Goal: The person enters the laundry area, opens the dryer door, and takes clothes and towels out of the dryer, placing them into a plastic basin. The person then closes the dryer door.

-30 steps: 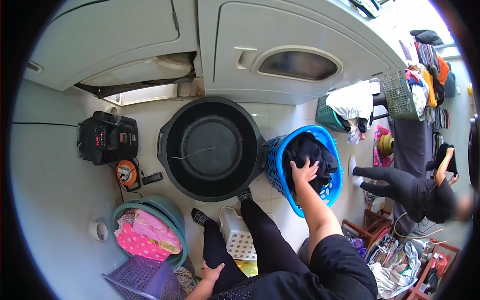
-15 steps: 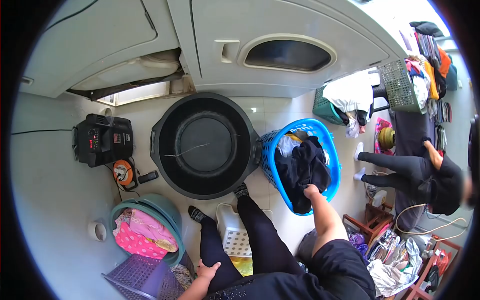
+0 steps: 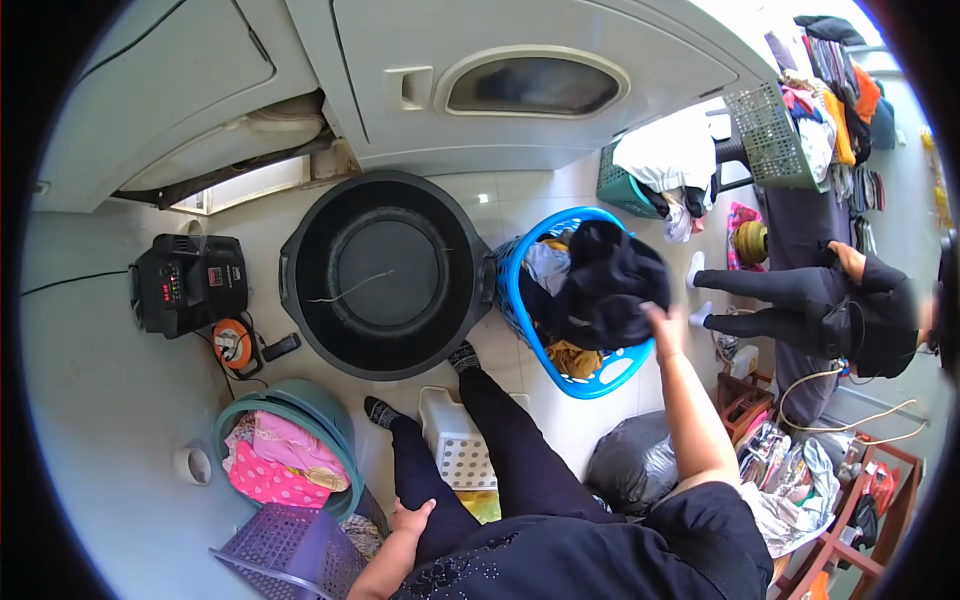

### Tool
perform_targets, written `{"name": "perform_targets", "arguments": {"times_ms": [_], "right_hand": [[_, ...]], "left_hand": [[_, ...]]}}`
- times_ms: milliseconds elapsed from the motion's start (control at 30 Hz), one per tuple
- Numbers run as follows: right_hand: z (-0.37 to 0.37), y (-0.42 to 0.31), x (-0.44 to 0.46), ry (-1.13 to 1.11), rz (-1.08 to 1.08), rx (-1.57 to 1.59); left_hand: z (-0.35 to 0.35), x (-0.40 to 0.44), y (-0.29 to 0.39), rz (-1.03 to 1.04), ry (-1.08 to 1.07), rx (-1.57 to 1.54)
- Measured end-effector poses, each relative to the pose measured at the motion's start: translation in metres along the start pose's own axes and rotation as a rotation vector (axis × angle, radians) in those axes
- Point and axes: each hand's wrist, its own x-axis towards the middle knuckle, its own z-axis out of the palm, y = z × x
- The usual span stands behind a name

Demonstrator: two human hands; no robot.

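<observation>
Somewhat blurred, right hand closed on black garment, laundry beneath partly hidden, left hand loosely spread on leg.

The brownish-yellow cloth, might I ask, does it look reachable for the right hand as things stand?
Probably yes: the brownish-yellow cloth lies partly uncovered in the open blue plastic basket, though the right hand may first need to release the black cloth.

Big machines and clothes baskets show a laundry.
</observation>
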Motion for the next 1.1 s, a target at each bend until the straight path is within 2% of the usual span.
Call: {"name": "perform_targets", "arguments": {"times_ms": [33, 100, 133, 267, 333, 367, 433, 467, 600, 667, 700, 767, 833, 933, 1000, 1033, 1100], "right_hand": [[-0.005, 0.034, 0.017, -0.38, 0.152, -0.17], [0.01, 0.045, 0.026, -0.6, 0.379, -0.438], [0.016, 0.061, 0.035, -0.605, 0.378, -0.439], [0.049, 0.148, 0.079, 0.126, 0.3, -0.6], [0.096, 0.121, 0.066, 0.376, 0.609, -0.678], [0.114, 0.145, 0.078, 0.371, 0.612, -0.677], [0.146, 0.197, 0.095, 0.194, 0.625, -0.33], [0.154, 0.198, 0.089, 0.195, 0.643, -0.338], [0.165, 0.151, 0.058, -0.014, 0.287, -0.132], [0.13, 0.087, 0.036, -0.011, 0.325, 0.036], [0.112, 0.066, 0.03, 0.154, 0.315, -0.072], [0.063, 0.055, 0.028, 0.209, 0.171, 0.077], [0.027, 0.041, 0.02, 0.378, 0.063, -0.015], [-0.009, 0.023, 0.006, 0.395, -0.053, -0.048], [-0.005, 0.033, 0.001, 0.394, -0.151, -0.02], [0.006, 0.037, -0.004, 0.323, -0.137, -0.103], [0.011, 0.06, -0.007, -0.371, -0.105, -0.339]], "left_hand": [[0.001, 0.0, -0.001, -0.002, 0.0, 0.005], [0.004, 0.002, 0.001, -0.008, 0.001, 0.005], [0.005, 0.001, 0.002, -0.012, 0.002, 0.002], [-0.001, -0.01, 0.008, -0.014, -0.013, 0.023], [0.002, -0.003, 0.009, -0.011, 0.0, 0.016], [0.005, -0.002, 0.006, -0.009, 0.005, 0.013], [0.011, 0.0, -0.002, -0.011, 0.006, 0.02], [0.011, -0.001, -0.004, -0.022, 0.001, 0.034], [0.011, 0.0, 0.003, 0.02, -0.012, 0.043], [0.01, -0.001, 0.006, 0.013, -0.015, 0.069], [0.011, 0.0, 0.008, 0.009, -0.011, 0.078], [0.01, 0.002, 0.012, 0.0, 0.005, 0.093], [0.008, 0.005, 0.014, 0.0, 0.005, 0.101], [0.009, 0.004, 0.016, -0.005, -0.003, 0.1], [0.005, -0.002, 0.022, -0.019, 0.004, 0.111], [0.003, -0.005, 0.028, -0.028, 0.01, 0.121], [0.001, -0.009, 0.035, -0.041, 0.018, 0.142]]}}
